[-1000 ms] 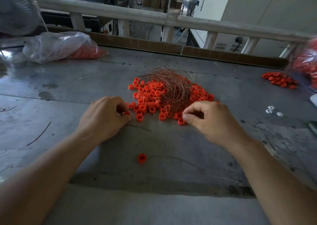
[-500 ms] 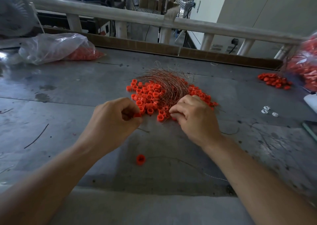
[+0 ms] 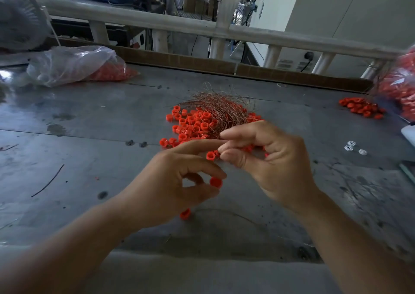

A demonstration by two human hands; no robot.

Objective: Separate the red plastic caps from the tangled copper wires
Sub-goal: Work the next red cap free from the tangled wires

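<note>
The left hand (image 3: 175, 181) pinches one red cap (image 3: 216, 182) between thumb and curled fingers, index finger extended. Beside that fingertip, the right hand (image 3: 274, 161) pinches a second cap (image 3: 210, 155) with narrowed fingers. The cap pile (image 3: 190, 123) and copper wires (image 3: 221, 110) lie just beyond the fingertips.

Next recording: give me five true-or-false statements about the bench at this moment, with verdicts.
1. The left hand pinches a red cap. True.
2. The copper wires lie well apart from the caps. False: they rest on the cap pile.
3. The plastic bag is empty. False: red caps show inside it.
4. The white pieces lie right of the cap pile. True.
5. A lone cap lies on the table near the left hand. True.
</note>
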